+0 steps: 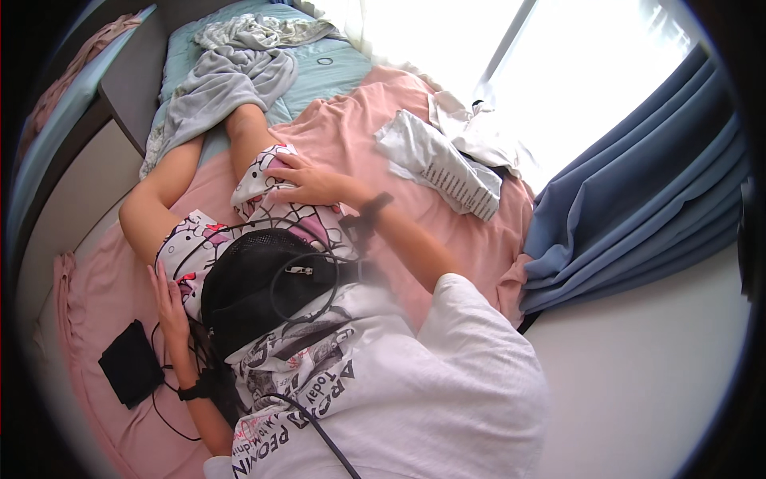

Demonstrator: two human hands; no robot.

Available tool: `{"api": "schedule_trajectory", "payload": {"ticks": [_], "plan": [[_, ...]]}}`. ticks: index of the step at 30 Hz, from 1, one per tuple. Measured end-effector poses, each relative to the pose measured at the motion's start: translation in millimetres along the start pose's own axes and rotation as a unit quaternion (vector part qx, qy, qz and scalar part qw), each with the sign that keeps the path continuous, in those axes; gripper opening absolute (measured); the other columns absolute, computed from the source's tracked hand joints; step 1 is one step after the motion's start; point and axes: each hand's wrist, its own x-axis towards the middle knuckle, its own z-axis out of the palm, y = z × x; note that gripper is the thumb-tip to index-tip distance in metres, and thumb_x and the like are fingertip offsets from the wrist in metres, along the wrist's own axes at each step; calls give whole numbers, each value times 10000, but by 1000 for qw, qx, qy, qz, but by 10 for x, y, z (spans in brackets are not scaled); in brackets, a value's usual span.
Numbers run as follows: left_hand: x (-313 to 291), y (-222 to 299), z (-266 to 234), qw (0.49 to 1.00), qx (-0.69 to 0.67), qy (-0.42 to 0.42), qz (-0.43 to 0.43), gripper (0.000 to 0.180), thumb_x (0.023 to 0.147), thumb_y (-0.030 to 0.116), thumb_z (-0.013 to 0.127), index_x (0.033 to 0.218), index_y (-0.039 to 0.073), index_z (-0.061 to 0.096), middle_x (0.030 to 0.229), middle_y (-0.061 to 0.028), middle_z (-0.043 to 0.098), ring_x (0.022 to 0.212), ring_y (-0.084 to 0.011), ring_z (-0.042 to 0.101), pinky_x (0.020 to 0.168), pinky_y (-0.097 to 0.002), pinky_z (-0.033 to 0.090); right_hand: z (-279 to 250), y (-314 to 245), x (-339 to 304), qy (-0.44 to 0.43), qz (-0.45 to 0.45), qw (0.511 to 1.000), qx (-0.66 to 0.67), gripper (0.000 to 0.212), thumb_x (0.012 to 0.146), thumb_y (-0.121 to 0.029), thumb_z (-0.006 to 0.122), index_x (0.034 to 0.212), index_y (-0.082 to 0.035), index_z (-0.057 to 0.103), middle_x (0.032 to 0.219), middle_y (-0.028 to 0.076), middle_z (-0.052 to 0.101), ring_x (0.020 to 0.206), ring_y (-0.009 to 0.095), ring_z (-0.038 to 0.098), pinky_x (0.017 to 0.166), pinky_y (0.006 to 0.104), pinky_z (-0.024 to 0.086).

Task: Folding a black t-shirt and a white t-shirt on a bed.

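While both legs are stretched out over the pink cloth sheet [435, 239], the white shorts with pink and red cartoon print [198, 243], worn on the thighs, are touched by both hands. The right hand [311, 182] is laid over the right thigh, fingers spread; nothing is seen gripped. The left hand [170, 303] is set along the outer left thigh, fingers straight and close together; whether anything is held under the palm cannot be told. A rounded black mesh pouch [251, 291] is carried at the lap, looped by thin cable. Step in hand is judged a resting pause; for any grasp, a hand would first need to be lifted off the fabric.
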Motion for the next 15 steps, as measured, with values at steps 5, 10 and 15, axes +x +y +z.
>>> {"api": "schedule_trajectory", "payload": {"ticks": [5,10,15], "plan": [[47,-248,122,983,-152,16,-103,705,1129,502,303,1638,19,236,1710,-225,196,1596,-333,176,1259,-414,198,56,444,32,-27,-96,977,-188,701,991,-603,545,1526,-155,483,1650,279,266,1484,466,349,1172,511,377],[-264,-1199,-58,984,-98,-21,-150,645,1120,441,389,1526,-58,430,1544,-213,509,1423,-319,483,1195,-359,314,271,268,197,26,232,972,-1,805,1005,-659,460,1396,37,559,1143,318,707,1090,484,670,996,513,497],[45,-824,122,991,-66,-17,-116,508,1099,331,503,1457,-29,529,1406,-241,616,1323,-316,582,1126,-358,404,250,1277,-127,24,95,981,-168,285,1086,-218,475,1281,-116,655,734,161,585,601,288,595,577,442,476]]}}
